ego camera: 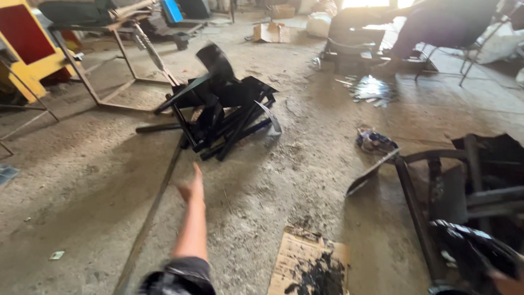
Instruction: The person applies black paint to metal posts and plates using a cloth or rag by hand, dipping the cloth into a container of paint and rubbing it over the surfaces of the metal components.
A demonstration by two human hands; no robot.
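Dusty concrete floor [305, 164] fills the workshop, a bare metal frame [117, 65] standing far left. Mid-floor lies a heap of black metal parts [224, 112]; more black parts [469, 202] crowd the near right. Near centre lies stained cardboard [308, 265]. The left hand [191, 187] stretches empty toward the heap, fingers loosely extended, not touching it. The right hand [507, 283] barely shows at the corner; its grip cannot be told.

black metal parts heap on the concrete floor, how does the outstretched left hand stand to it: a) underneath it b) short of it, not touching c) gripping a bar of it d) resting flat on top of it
b: the left hand is stretched out toward the heap of black metal parts, with bare concrete floor showing between the two.
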